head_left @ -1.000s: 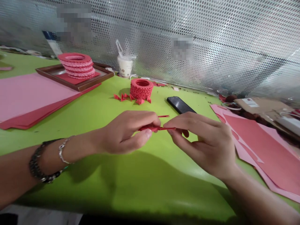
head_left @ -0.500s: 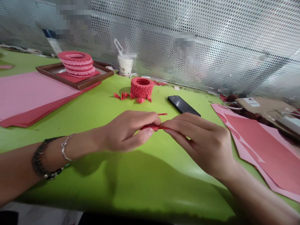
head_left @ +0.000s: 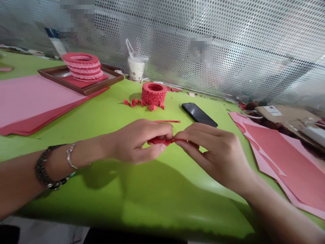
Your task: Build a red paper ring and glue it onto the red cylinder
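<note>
Above the middle of the table, a small piece of folded red paper (head_left: 162, 141) is pinched between both hands. My left hand (head_left: 142, 140) is closed on its left part, with the thumb in front and the fingers curled behind. At the paper's right end, my right hand (head_left: 213, 149) grips it between thumb and fingertips. The fingers hide much of its shape. Just beyond my left hand, a thin red paper strip (head_left: 169, 121) shows, partly covered by the knuckles. Farther back stands a stack of red paper rings (head_left: 154, 95) with several small red folded pieces (head_left: 152, 107) around its base.
A black phone (head_left: 199, 114) lies beyond my right hand. At the back stands a paper cup (head_left: 136, 69). On the left, a brown tray (head_left: 86, 90) bears pink and red rings, beside large paper sheets (head_left: 38, 95). More pink-red sheets (head_left: 281, 152) lie on the right.
More of the folded red paper now shows between my hands. The red strip behind my left hand is more exposed. Both hands have stayed almost in place.
</note>
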Motion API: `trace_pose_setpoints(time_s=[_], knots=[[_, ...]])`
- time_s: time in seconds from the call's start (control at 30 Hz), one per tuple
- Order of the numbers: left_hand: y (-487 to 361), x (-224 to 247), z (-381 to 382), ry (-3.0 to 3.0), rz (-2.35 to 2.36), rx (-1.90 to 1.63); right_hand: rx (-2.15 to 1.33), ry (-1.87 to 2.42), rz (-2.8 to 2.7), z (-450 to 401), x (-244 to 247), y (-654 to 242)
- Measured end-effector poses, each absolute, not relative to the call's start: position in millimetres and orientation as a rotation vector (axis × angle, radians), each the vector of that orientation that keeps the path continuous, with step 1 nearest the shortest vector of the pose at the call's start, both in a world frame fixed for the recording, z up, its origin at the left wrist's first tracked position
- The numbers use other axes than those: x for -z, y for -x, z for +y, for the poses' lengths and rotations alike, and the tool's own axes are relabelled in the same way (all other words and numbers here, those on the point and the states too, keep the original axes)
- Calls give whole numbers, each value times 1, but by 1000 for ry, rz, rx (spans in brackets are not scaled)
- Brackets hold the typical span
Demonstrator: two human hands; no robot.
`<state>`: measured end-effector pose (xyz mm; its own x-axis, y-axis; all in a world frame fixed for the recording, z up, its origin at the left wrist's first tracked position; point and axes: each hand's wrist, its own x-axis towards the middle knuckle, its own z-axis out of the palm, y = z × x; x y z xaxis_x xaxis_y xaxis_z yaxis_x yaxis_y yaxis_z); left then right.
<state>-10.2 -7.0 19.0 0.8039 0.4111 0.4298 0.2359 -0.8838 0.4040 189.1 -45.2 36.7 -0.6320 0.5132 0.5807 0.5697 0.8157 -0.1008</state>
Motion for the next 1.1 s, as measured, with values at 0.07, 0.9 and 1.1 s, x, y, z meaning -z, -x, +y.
trace_pose_setpoints(time_s=[0.07,0.9,1.1], knots=[[10,-19,-7,-2658,485,-711,54,796,-2391,-45,-38,-189],[14,-21,-1,-2478,479,-530,-22,844,-2414,-45,-38,-188],[17,-23,0,-2480,517,-497,29,801,-2417,-45,-38,-189]])
